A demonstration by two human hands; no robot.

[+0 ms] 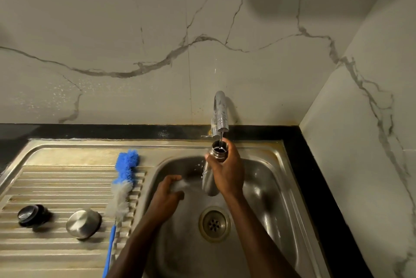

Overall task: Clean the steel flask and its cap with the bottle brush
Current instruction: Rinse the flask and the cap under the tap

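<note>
Fingers [210,159] of the right hand [227,172] gripped the steel flask [208,180] by its neck, mouth under the running tap [220,115] to fill. Left hand [167,196] curled around something blurred. Bottle brush [122,184] and cap [83,223] waited on the drainboard [56,178].

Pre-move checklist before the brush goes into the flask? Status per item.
1. Steel flask held firmly by right hand: ok.
2. Flask mouth uncapped, under tap stream: ok.
3. Water level inside flask: cannot tell.
4. Bottle brush within reach on drainboard: ok.
5. Left hand free to take brush: cannot tell, blurred, fingers curled in the basin.
6. Steel cap and black lid piece parked on drainboard: ok.
</note>
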